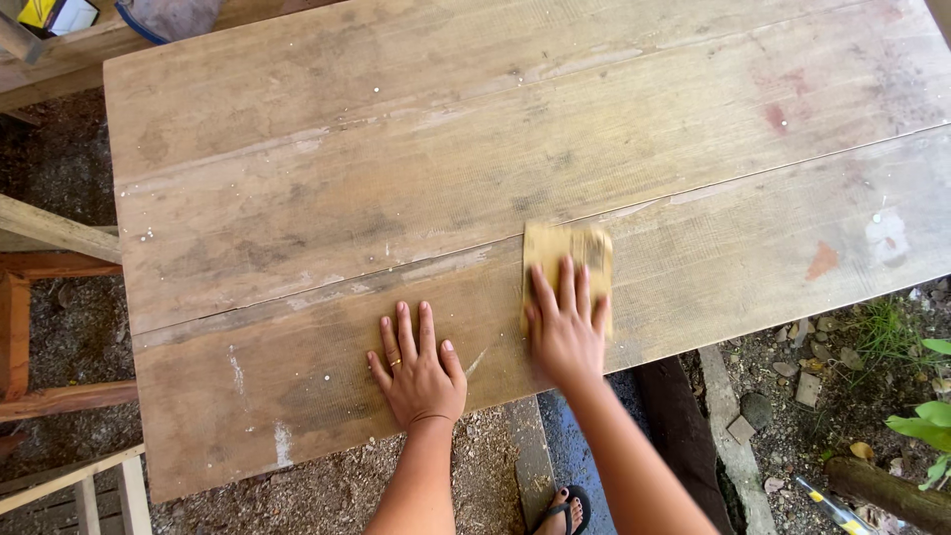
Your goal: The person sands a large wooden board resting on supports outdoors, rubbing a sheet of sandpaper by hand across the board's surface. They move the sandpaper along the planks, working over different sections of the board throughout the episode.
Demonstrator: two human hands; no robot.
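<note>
Hands at work on a bare wooden tabletop (416, 149), seen from above: two hands, one sheet of sandpaper, three wide planks w/ two seams between them.

Right hand (565, 332), lower centre of frame, lies palm-down w/ fingers spread a little, pressing flat on one yellow-brown sandpaper sheet (567, 253); not curled round it, just bearing on top. Sheet sits on the nearest plank, its top edge about at the seam, centre-right of frame, slightly blurred.

Left hand (418, 367), lower centre-left, rests flat on the same plank, fingers apart, holding nothing; one ring on a finger. Hands near each other, not touching.

Surface: worn, pale grey-brown boards, scuffed, w/ white flecks, two reddish patches at right and a whitish smear near the right edge.

Surroundings: outdoors. Sawdust-strewn ground (337, 490) at bottom; one foot in a dark flip-flop (565, 513) at bottom centre. Stones and green leaves (926, 416) at lower right, plus one yellow-and-blue tool (832, 507) on the ground, too small to tell its kind. Wooden frame pieces (50, 267) at left edge. Upper left: one yellow box-like item (54, 14) and a grey bag w/ blue rim (168, 17), both cut off by the frame.
</note>
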